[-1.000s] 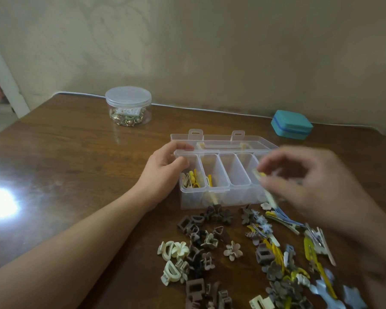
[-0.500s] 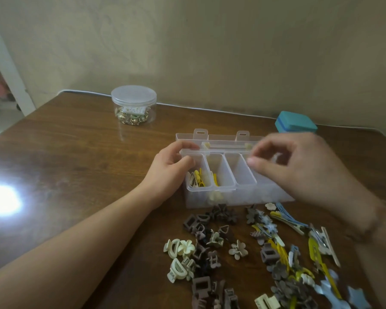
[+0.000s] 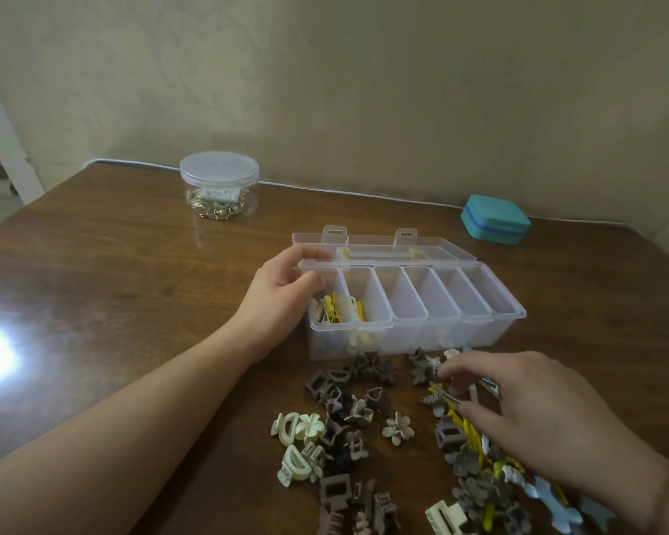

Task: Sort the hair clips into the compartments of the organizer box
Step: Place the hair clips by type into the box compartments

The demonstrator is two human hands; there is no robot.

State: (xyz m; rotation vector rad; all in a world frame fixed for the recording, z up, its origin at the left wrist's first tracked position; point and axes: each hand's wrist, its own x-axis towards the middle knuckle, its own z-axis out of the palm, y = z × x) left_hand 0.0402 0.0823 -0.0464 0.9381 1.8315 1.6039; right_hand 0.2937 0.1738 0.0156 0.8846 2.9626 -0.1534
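The left hand (image 3: 282,299) gripped the organizer box (image 3: 414,322) to steady it; the right hand's (image 3: 526,415) fingers (image 3: 450,370) pinched a hair clip (image 3: 447,397) from the near-edge pile.

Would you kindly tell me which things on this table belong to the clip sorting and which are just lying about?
Part of the job:
organizer box
loose hair clips
yellow clips already in the leftmost compartment

Just lying about:
round lidded jar
teal case

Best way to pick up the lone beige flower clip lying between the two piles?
Pinch the flower clip across opposite petals, coming straight down from above. It lies flat, petals up, apart from both piles, with bare table around it for fingertips. The right hand is nearest.
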